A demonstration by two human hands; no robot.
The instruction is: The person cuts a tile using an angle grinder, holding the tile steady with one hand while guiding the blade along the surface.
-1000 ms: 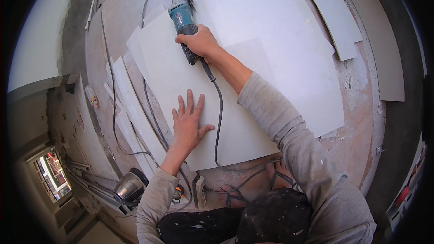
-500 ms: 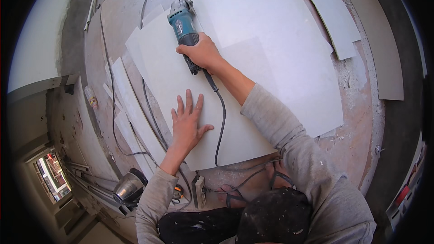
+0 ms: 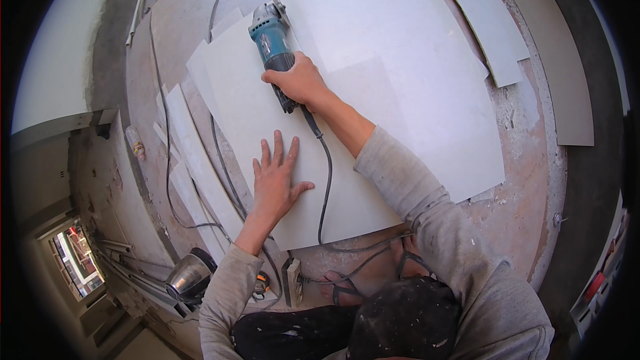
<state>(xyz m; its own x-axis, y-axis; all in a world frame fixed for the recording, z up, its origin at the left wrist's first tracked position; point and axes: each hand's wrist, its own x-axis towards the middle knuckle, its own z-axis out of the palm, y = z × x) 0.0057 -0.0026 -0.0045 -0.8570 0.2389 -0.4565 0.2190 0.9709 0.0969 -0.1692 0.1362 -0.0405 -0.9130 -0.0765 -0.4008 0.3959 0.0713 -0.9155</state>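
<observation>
My right hand [image 3: 297,80] is closed around the body of a teal and black angle grinder [image 3: 270,37], whose disc sits against a large pale sheet [image 3: 400,127] at its upper part. A dark cord runs from the grinder's rear across the sheet toward my feet. My left hand [image 3: 273,180] lies open and flat, fingers spread, on the sheet to the left of that cord.
Narrow pale strips [image 3: 200,160] and cords lie to the left. Offcuts [image 3: 490,20] and a gray panel [image 3: 553,53] lie at the right. Near me are a clear visor [image 3: 190,273], a power socket [image 3: 293,283] and my sandaled feet. A bottle [image 3: 135,141] lies farther left.
The grinder and my right hand have shifted a little toward me along the sheet. My left hand stays spread in about the same place.
</observation>
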